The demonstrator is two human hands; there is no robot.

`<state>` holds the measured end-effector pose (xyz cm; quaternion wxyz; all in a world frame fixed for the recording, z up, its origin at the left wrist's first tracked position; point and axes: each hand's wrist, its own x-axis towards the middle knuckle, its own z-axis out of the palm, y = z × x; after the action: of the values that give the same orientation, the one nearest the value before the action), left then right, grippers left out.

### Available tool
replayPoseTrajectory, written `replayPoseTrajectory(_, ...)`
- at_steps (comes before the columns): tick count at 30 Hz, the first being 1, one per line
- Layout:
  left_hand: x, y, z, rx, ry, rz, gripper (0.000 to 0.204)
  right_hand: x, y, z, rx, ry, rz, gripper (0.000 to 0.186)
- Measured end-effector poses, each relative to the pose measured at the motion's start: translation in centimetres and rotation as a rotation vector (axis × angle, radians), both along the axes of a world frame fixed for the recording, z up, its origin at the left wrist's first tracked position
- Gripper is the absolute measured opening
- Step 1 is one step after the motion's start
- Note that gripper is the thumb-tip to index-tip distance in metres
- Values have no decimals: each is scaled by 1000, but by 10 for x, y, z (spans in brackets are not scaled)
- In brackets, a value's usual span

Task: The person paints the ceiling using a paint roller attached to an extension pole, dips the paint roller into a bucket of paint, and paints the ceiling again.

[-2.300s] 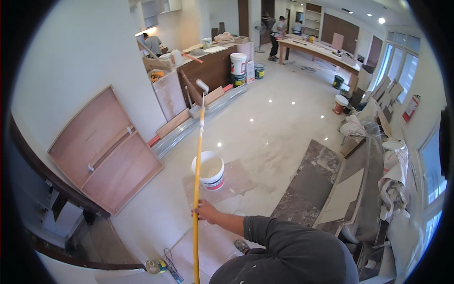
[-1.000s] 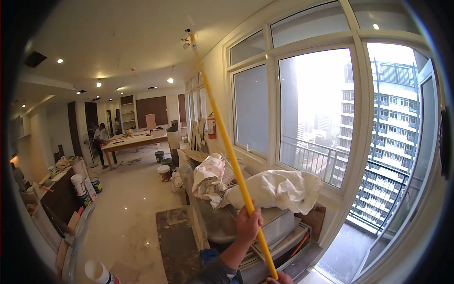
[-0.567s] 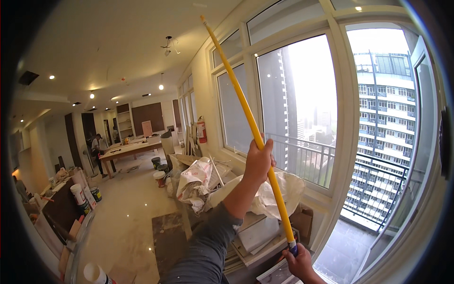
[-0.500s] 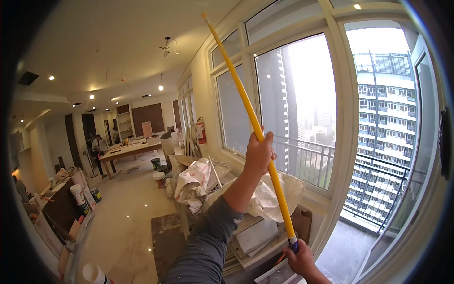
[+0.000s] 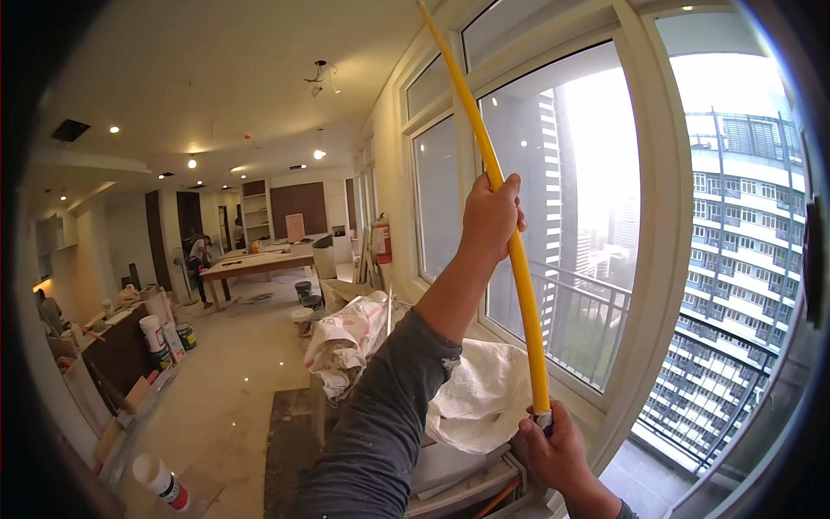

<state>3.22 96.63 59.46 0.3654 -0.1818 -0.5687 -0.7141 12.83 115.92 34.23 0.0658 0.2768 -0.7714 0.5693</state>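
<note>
A long yellow pole (image 5: pixel 526 298) slants up across the view, its thin far end near the ceiling above the windows. Around its middle, my left hand (image 5: pixel 491 218) is wrapped with the arm stretched forward. Lower down, my right hand (image 5: pixel 558 445) closes on the pole's bottom end, where a dark and silvery piece shows by the thumb. Behind the pole stand tall framed windows (image 5: pixel 566 216). Below my hands lies a crumpled white sack (image 5: pixel 475 398).
Sacks (image 5: pixel 350 333) and boards are piled under the windows, by a red fire extinguisher (image 5: pixel 382 240). At left are paint buckets (image 5: pixel 151 330) and a white tub (image 5: pixel 158 478). A worktable (image 5: pixel 268 262) and a person (image 5: pixel 200 264) are farther back. A balcony railing (image 5: pixel 718 376) is at right.
Both hands have risen in the picture with the pole, which now stands steeper. Its tip has moved up and right. The whole view has shifted, with the room lying lower and farther right.
</note>
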Motion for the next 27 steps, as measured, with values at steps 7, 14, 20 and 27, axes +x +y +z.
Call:
replayPoseTrajectory(7, -40, 20, 10, 13, 32, 5, 15, -52, 27, 0, -48, 110, 47, 29)
replayPoseTrajectory(14, -80, 9, 36, 9, 53, 62, 14, -92, 28, 36, -91, 157, 88, 40)
replayPoseTrajectory(20, -107, -2, 65, 19, 23, 74, 15, -128, 19, 69, -81, 180, 50, 29)
replayPoseTrajectory(27, -105, 11, 77, -8, 14, 96, 14, -125, 43, 81, -125, 168, 77, 37)
